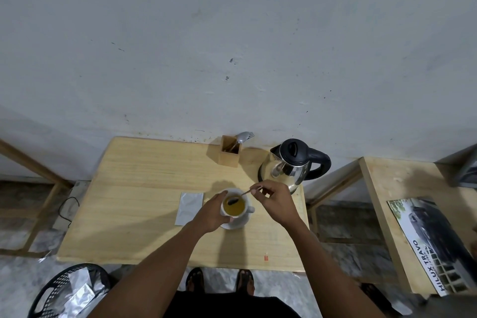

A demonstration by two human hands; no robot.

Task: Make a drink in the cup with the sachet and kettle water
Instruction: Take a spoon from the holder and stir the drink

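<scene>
White cup (236,210) on a saucer (238,224), near the middle of the wooden desk (144,188), filled with a yellow-brown drink. Left hand (213,214) wrapped against the cup's left side, fingers (227,219) curled narrow around the wall, holding the cup. Right hand (272,200) raised just right of the cup, fingers (258,190) pinched tight on the handle of a thin spoon (245,193), the handle slanting down to the left and the dark bowl end dipped in the liquid. Small cup handle sticking out on the cup's right, toward the right hand.

Silver sachet (189,208) flat on the desk just left of the cup, close to the left hand but apart from it; cannot tell whether torn open. Steel kettle (291,162) with black lid and black handle behind and to the right of the cup, upright at the desk's right edge, lid closed, spout turned left. Wooden holder (229,151) behind the cup by the wall, left of the kettle, with a metal spoon and fork (245,136) leaning out of it.

Black plastic basket (62,292) on the floor well to the left and nearer than the cup, with silver wrappers inside. Second wooden table (382,188) to the right of the kettle, with a printed car poster (433,245) on it
</scene>
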